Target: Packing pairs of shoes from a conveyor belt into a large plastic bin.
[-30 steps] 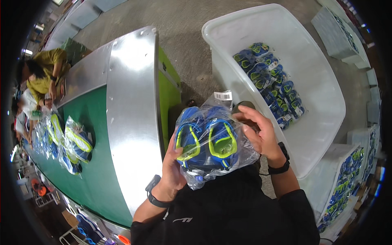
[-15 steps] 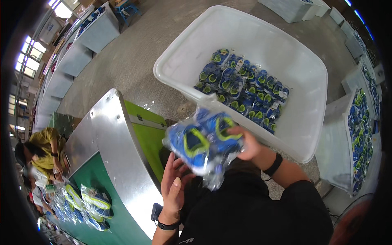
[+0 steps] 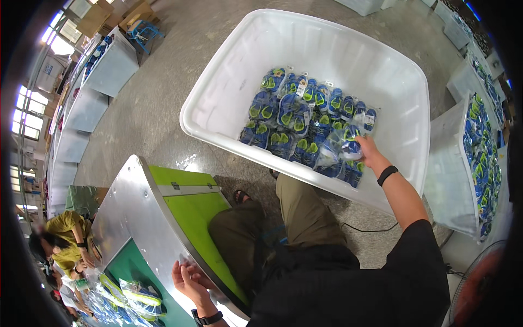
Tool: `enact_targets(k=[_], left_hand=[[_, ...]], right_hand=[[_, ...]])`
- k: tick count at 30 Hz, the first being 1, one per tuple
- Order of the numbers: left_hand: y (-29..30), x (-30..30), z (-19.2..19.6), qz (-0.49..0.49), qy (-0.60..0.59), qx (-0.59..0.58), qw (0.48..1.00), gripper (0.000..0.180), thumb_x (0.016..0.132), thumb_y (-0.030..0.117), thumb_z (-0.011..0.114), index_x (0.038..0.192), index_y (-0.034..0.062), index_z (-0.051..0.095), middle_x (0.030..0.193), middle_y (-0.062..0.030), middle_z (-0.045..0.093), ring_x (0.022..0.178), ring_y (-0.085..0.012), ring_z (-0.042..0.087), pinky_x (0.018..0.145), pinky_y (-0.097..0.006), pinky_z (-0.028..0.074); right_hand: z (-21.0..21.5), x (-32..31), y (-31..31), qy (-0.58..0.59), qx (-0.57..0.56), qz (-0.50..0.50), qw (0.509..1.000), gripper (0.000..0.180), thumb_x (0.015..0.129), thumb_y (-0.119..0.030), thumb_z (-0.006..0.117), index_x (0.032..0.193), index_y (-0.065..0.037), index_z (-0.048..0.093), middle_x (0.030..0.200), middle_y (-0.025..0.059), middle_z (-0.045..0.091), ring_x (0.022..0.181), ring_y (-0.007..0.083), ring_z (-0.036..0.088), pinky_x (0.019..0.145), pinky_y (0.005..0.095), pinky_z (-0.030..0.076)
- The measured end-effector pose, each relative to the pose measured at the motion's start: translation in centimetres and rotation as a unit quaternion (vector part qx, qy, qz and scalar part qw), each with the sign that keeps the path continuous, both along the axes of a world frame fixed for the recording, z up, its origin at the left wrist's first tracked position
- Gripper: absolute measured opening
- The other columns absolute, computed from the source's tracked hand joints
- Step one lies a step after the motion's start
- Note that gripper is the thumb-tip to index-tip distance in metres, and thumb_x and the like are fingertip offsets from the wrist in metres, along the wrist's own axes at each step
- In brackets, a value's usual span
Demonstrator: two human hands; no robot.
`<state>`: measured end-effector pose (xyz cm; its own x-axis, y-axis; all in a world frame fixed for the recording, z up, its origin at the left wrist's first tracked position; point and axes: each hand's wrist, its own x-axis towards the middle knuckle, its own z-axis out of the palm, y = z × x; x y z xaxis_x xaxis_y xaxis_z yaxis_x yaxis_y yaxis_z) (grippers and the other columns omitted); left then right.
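At far left, a co-worker (image 3: 68, 240) stands beside the worktop (image 3: 122, 215), which has a green surface with a metal border; bagged shoes (image 3: 144, 297) lie on the green, toward its near end. The left hand (image 3: 192, 282) is positioned over the metal border, fingers loosely curled and apart, with nothing visible in their grasp. Right of the worktop, a white bin (image 3: 348, 60) sits at an angle, containing rows of bagged shoes (image 3: 294, 111), blue with lime linings. Above the right-hand part of these rows is the task item, a bagged pair (image 3: 351, 144); whether its underside touches the layer below cannot be told. The right hand (image 3: 371, 152) reaches over the near rim, fingers closed on the right end of this pair. Further right stands a filled bin (image 3: 482, 163). The step in hand is judged to be placement of the pair in the white bin. The next move calls for aligning the pair with its row, lowering it fully, then opening the right fingers
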<state>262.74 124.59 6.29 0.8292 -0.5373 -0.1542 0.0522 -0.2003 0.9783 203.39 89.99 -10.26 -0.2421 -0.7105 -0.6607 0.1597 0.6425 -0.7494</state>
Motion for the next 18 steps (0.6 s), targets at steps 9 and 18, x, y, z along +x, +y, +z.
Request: enact_targets(k=[9, 18], left_hand=[[-0.9, -0.7, -0.6, 0.020, -0.027, 0.006, 0.999, 0.018, 0.100, 0.007, 0.062, 0.118, 0.0013, 0.062, 0.090, -0.0087, 0.069, 0.064, -0.0035, 0.055, 0.047, -0.012, 0.035], [-0.2, -0.1, -1.2, 0.010, -0.036, -0.006, 0.999, 0.016, 0.101, 0.007, 0.061, 0.115, 0.0004, 0.062, 0.089, -0.0093, 0.069, 0.063, -0.0031, 0.054, 0.047, -0.012, 0.036]], right_hand=[[-5.4, -2.8, -3.1, -0.008, 0.066, -0.020, 0.998, 0.038, 0.095, -0.041, 0.062, 0.114, -0.007, 0.064, 0.104, 0.0089, 0.071, 0.087, 0.0311, 0.073, 0.072, 0.0542, 0.059], [-3.1, 1.3, -7.2, 0.171, 0.045, -0.056, 0.983, 0.075, 0.096, -0.033, 0.065, 0.157, -0.007, 0.031, 0.151, 0.0194, 0.044, 0.121, 0.0386, 0.058, 0.092, 0.0531, 0.055]])
